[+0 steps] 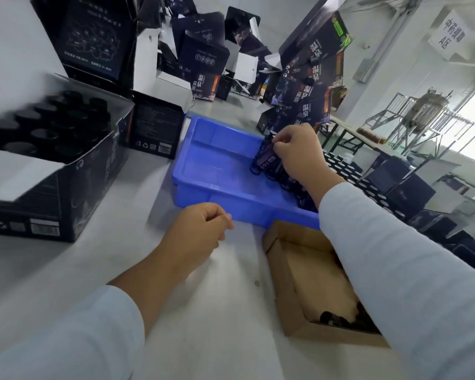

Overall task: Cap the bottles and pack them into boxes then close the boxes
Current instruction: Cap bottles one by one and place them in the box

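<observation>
Right hand [299,152] grips bottle [263,156] — blue tray [217,171].

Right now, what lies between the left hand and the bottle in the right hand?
In the head view, only the blue tray's near wall and bare floor separate the left hand from the bottle under the right hand.

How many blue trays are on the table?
1. The blue tray sits in the middle of the table, beyond the left hand. The right hand reaches into its right side, where dark bottles stand. No other tray shows, though clutter could hide one.
</observation>
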